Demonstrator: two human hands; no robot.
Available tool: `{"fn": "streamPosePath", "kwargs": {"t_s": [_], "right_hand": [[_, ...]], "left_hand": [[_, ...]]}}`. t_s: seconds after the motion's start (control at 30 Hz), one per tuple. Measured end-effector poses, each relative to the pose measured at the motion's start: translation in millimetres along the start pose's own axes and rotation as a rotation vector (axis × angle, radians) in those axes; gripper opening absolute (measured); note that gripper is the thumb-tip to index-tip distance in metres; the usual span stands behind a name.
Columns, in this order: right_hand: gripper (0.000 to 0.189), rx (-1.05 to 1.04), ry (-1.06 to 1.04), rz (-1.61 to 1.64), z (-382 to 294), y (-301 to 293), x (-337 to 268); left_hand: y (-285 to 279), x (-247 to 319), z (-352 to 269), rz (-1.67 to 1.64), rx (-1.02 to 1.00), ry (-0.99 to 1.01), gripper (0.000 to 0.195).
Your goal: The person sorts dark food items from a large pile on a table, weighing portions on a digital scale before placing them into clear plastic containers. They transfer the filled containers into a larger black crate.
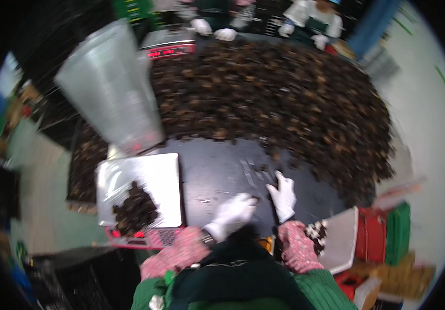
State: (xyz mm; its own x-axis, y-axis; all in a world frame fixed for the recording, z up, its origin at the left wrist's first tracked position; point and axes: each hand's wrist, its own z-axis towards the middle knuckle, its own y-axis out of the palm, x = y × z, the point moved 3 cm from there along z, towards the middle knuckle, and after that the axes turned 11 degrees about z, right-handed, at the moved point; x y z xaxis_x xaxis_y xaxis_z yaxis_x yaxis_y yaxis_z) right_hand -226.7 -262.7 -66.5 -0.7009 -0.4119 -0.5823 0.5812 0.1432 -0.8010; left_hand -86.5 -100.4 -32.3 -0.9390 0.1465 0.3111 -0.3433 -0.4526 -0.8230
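Note:
My left hand [235, 214], in a white glove, is low over the dark tabletop [211, 170], with a small dark piece at its fingertips. To its right, my right hand [283, 197], also white-gloved, has thumb and forefinger apart near a few small dark scraps; whether it holds any cannot be told. Beyond both hands spreads a large heap of dark brown pieces [269, 93], perhaps dried mushrooms. At the left, a clear plastic bag with dark pieces [135, 211] lies on the white pan of a digital scale [168, 170]. The picture is blurred.
Clear plastic bags [110, 81] stand behind the near scale. Another digital scale [170, 42] stands at the far side, near a person's gloved hands [213, 31]. A second person [315, 23] is at the far right. A white bin [340, 240] with black and white bits stands right.

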Motion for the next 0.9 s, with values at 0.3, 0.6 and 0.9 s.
{"fn": "streamPosePath", "kwargs": {"t_s": [0.3, 0.6, 0.9], "right_hand": [[0.035, -0.183, 0.292, 0.804, -7.3, 2.2, 96.4], [0.036, -0.294, 0.299, 1.218, 21.0, -16.6, 43.9], [0.04, -0.194, -0.426, 0.377, 27.3, 28.7, -12.5]], "left_hand": [[81.7, 11.2, 14.6, -0.012, -0.112, -0.338, 0.013], [-29.7, 5.4, -3.6, -0.566, -0.145, -0.546, 0.031], [-159.6, -0.7, -104.2, -0.533, 0.313, -1.05, 0.023]]}}
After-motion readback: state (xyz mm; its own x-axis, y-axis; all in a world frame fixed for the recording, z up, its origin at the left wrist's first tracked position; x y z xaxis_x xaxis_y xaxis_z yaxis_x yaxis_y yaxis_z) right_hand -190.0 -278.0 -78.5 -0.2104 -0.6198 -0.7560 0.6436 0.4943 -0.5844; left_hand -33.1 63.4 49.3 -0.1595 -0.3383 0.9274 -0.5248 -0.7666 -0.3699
